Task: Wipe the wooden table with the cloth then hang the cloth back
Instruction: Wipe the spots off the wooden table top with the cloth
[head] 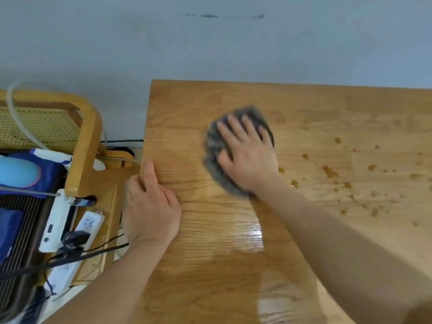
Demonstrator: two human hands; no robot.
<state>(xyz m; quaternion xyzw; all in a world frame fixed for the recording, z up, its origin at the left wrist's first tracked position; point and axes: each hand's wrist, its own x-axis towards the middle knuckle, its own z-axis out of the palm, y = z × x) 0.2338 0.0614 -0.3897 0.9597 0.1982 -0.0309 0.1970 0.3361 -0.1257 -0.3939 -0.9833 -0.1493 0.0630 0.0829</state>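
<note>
1. The right hand (247,157), fingers spread flat, pressed the grey cloth (215,146) on the counter (327,108), beside brown spots (329,171)
2. The left hand (152,206) gripped the counter's left edge, fingers curled over it

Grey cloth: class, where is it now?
Head view: the grey cloth lies on the wooden table near its left end, under the right hand, left of the brown spills.

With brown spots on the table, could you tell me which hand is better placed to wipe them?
The right hand: it presses the grey cloth, and the brown spots lie beside it. The left hand grips the table at its edge, away from them.
</note>
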